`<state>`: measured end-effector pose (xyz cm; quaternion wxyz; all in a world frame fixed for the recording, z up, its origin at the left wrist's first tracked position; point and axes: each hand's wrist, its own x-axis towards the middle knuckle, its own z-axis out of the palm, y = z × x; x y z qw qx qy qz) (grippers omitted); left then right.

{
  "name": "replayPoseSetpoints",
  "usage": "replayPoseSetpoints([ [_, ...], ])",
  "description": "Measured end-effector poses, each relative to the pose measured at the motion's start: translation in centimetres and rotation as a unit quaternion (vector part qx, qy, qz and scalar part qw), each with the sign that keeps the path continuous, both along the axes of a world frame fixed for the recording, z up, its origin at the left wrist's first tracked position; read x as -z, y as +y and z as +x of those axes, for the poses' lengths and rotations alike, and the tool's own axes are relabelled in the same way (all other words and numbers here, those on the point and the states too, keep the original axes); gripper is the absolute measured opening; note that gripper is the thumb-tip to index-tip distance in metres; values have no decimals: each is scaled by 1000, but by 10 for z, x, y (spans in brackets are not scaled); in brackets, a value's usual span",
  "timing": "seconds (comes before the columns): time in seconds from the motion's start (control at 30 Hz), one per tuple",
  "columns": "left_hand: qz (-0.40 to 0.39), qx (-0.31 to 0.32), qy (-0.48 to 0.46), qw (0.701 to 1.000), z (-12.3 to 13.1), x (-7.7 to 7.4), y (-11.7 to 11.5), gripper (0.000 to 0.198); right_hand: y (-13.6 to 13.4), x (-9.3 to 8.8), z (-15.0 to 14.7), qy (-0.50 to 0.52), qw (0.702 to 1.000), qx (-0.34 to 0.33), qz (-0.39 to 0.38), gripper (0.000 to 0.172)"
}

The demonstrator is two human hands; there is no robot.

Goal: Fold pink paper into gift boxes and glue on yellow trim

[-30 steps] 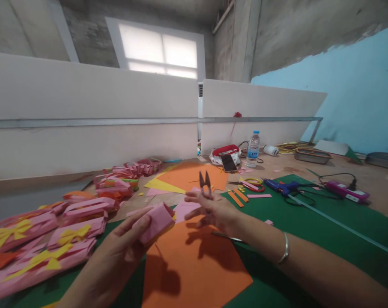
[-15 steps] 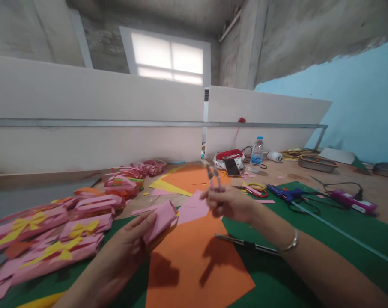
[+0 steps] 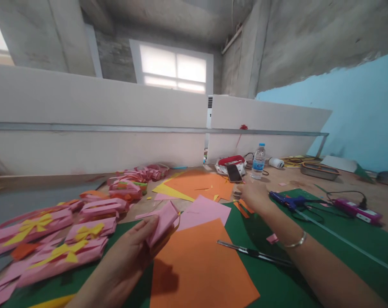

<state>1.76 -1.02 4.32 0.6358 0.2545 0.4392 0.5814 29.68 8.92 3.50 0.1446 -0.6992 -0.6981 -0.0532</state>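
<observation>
A folded pink paper piece [image 3: 163, 223] is pinched between the thumb and fingers of my left hand [image 3: 139, 244], above the green mat. Orange paper [image 3: 203, 265] lies below it. My right hand [image 3: 253, 196] reaches forward, low over the far edge of the mat. Its fingers are blurred and partly hidden, so what they hold, if anything, does not show. Just below that hand are orange paper strips [image 3: 243, 208]. A cutter knife [image 3: 255, 253] rests under my right forearm, and a pink sheet [image 3: 202, 212] is between the hands.
Pink paper bags with yellow bows [image 3: 52, 252] crowd the left side. Behind are orange sheets [image 3: 197, 185], a phone [image 3: 234, 173] and a water bottle [image 3: 258, 161]. To the right lie a blue glue gun [image 3: 287, 200] and a purple power strip [image 3: 357, 211].
My right hand has moved right and away from me, from above the pink sheet, where it held a blurred, two-pronged thing. My left hand keeps the pink paper. The view has shifted slightly.
</observation>
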Motion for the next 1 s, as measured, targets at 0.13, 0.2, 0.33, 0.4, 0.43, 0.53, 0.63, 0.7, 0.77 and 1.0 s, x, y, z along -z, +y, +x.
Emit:
replayPoseSetpoints([
  [0.13,5,19,38,999,3,8,1,28,-33,-3,-45,49,989,-137,-22,21],
  [0.2,-4,50,39,998,5,15,3,32,-51,4,-68,203,932,-289,-80,29],
  [0.33,-12,82,55,995,7,25,3,37,-74,16,-95,359,861,-332,-137,15],
  [0.4,-9,76,63,995,7,27,4,37,-76,14,-95,423,827,-327,-174,14],
  [0.43,-10,72,68,995,6,28,4,37,-75,11,-92,459,803,-330,-186,14],
  [0.53,-9,72,71,995,6,28,6,35,-68,3,-82,535,764,-334,-132,13],
  [0.63,-19,82,69,994,8,29,6,33,-62,10,-81,513,791,-319,-102,14],
  [0.7,-22,89,74,993,11,31,6,34,-61,22,-88,474,812,-310,-140,19],
  [0.77,-11,95,86,992,13,32,5,36,-62,33,-97,459,822,-291,-169,23],
  [1.0,43,43,148,987,3,29,7,35,-53,28,-87,529,787,-256,-186,17],
])
